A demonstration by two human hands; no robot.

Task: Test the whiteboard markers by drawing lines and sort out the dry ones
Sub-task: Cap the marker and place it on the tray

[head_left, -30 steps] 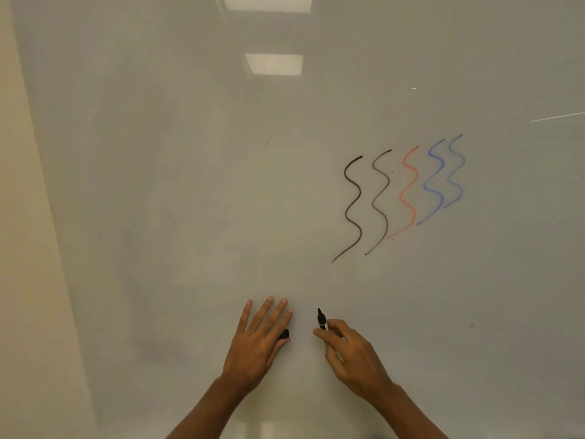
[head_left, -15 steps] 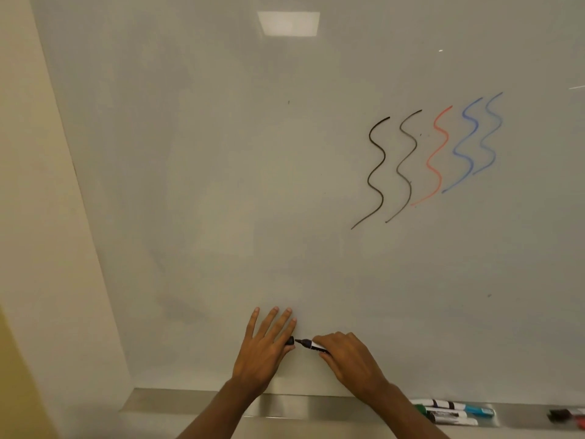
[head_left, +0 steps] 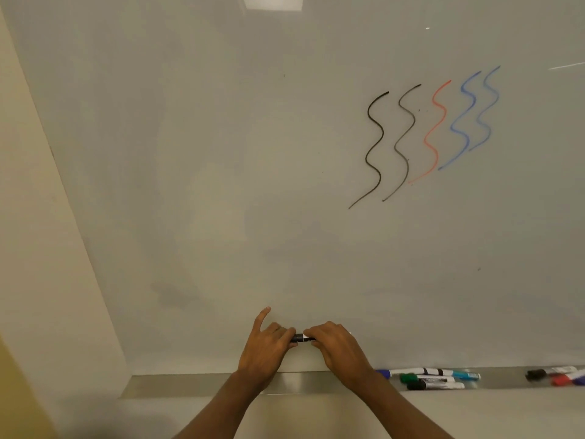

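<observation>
A black marker [head_left: 301, 338] lies level between my two hands, low in front of the whiteboard [head_left: 221, 153]. My right hand [head_left: 337, 348] grips its white barrel. My left hand [head_left: 269, 345] closes on the black cap end, index finger raised. The cap and barrel meet between the hands. Several wavy test lines [head_left: 427, 134] are drawn at the upper right: two black, one red, two blue.
A metal tray [head_left: 190, 384] runs along the board's bottom edge. Several markers [head_left: 433, 378] lie in it right of my right arm, and more markers [head_left: 557, 375] at the far right. A cream wall [head_left: 38, 248] borders the board on the left.
The marker turned from tip-up to level and its tip went into the cap held by my left hand. Both hands came together. The view tilted down, showing the tray.
</observation>
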